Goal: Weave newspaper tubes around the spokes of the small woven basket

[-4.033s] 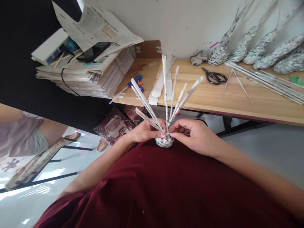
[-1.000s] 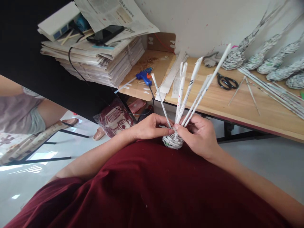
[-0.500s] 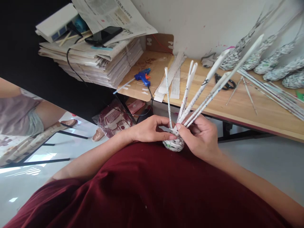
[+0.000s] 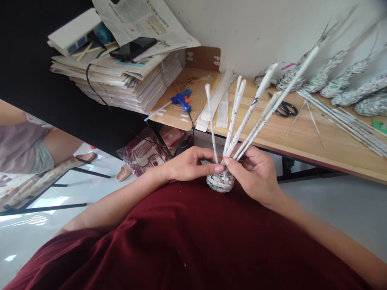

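Note:
A small round base woven from rolled newspaper (image 4: 220,183) rests against my dark red shirt. Several rolled paper tubes (image 4: 244,121) rise and fan out from it toward the table. My left hand (image 4: 193,163) grips the rim of the woven base, thumb in front and index finger behind. With thumb and fingers closed, my right hand (image 4: 256,171) pinches the foot of the paper tubes at the right side of the rim. Its other fingertips are partly hidden behind the tubes.
On the wooden table (image 4: 260,129) are a blue glue gun (image 4: 182,100), paper strips (image 4: 216,100), black scissors (image 4: 286,108) and thin paper rolls. Woven paper pieces (image 4: 326,76) lean on the wall. Stacked newspapers (image 4: 121,80) bear a phone (image 4: 133,48). Another person sits at left.
The tops of the paper tubes have tipped a little to the left, and the tall one reaches less far right. Both hands keep their hold in nearly the same place.

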Available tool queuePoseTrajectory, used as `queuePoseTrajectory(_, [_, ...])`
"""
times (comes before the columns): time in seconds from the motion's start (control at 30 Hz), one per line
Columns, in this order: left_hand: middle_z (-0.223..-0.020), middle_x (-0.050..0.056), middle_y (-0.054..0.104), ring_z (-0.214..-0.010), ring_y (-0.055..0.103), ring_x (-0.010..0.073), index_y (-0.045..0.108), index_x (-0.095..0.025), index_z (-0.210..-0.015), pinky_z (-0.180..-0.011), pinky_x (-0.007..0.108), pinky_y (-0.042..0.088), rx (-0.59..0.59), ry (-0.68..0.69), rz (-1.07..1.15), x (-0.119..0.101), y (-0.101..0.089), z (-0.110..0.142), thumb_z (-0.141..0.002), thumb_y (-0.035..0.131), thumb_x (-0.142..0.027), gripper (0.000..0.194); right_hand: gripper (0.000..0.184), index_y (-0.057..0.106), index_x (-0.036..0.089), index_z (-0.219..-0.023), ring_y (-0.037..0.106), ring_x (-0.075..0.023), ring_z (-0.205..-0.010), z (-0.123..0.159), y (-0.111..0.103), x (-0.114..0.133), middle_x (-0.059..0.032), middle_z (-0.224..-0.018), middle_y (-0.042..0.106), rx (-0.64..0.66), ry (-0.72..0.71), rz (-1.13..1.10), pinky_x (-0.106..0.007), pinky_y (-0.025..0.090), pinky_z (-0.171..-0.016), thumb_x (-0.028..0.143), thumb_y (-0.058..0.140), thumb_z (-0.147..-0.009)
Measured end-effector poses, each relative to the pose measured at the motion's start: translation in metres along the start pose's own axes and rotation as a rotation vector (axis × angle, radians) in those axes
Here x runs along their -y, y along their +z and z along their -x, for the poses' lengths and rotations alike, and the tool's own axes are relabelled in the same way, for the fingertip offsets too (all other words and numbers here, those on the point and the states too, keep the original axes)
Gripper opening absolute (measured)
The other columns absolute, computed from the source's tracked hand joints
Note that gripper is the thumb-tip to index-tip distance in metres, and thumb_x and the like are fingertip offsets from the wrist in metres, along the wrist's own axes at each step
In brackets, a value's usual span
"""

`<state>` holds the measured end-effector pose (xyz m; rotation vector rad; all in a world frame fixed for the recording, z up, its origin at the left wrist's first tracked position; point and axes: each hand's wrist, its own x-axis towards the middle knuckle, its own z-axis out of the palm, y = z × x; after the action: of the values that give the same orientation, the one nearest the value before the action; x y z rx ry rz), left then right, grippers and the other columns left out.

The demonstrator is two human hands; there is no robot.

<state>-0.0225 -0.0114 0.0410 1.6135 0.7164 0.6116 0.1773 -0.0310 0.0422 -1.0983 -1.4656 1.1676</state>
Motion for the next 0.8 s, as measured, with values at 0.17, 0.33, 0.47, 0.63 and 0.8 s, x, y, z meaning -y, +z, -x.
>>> queuePoseTrajectory(0.17, [-0.091,0.006,0.069,-0.084,0.061,0.0165,0.072,-0.013,-0.094,-0.08,0.029,0.048,-0.008,-0.115,0.152,-0.0015,0.0031,0.0008,-0.091,0.065,-0.034,0.023,0.009,0.062,0.02,-0.076,0.055,-0.0131,-0.06,0.0,-0.0005,0.0033,0.0005,-0.07,0.061,0.006,-0.001,0.0,-0.027,0.047,-0.054,0.021,0.071,-0.079])
queuePoseTrajectory(0.33, [-0.091,0.005,0.072,-0.082,0.064,0.0159,0.073,-0.013,-0.098,-0.079,0.027,0.049,-0.045,-0.162,0.237,-0.0048,0.0058,0.0001,-0.087,0.067,-0.029,0.019,0.01,0.062,0.02,-0.076,0.054,-0.0119,-0.06,-0.0002,-0.0006,0.0052,0.0015,-0.07,0.061,-0.014,-0.025,-0.019,-0.025,0.047,-0.054,0.02,0.07,-0.08])
queuePoseTrajectory(0.47, [-0.094,0.005,0.073,-0.088,0.067,0.0172,0.071,-0.013,-0.101,-0.082,0.027,0.052,-0.055,-0.114,0.198,-0.0038,0.009,-0.0012,-0.084,0.073,-0.027,0.022,0.009,0.062,0.02,-0.077,0.053,-0.011,-0.058,-0.0004,-0.0015,0.0058,0.0023,-0.068,0.06,-0.021,-0.02,-0.021,-0.024,0.047,-0.052,0.02,0.07,-0.081])
queuePoseTrajectory(0.63, [-0.102,0.008,0.073,-0.097,0.068,0.0195,0.068,-0.013,-0.105,-0.086,0.029,0.053,-0.044,-0.032,0.074,0.0005,0.0087,-0.0025,-0.084,0.074,-0.027,0.026,0.01,0.061,0.02,-0.076,0.053,-0.0109,-0.059,-0.0002,0.0,0.0033,0.0028,-0.069,0.06,-0.042,-0.041,-0.014,-0.024,0.047,-0.054,0.018,0.069,-0.081])
queuePoseTrajectory(0.8, [-0.099,0.007,0.072,-0.091,0.067,0.0179,0.068,-0.012,-0.106,-0.08,0.026,0.054,-0.034,0.014,-0.061,0.0015,0.0055,-0.0022,-0.085,0.073,-0.027,0.026,0.01,0.061,0.02,-0.075,0.054,-0.0114,-0.062,0.001,0.0042,-0.0016,0.0025,-0.07,0.06,-0.075,-0.047,-0.019,-0.024,0.047,-0.056,0.017,0.069,-0.08])
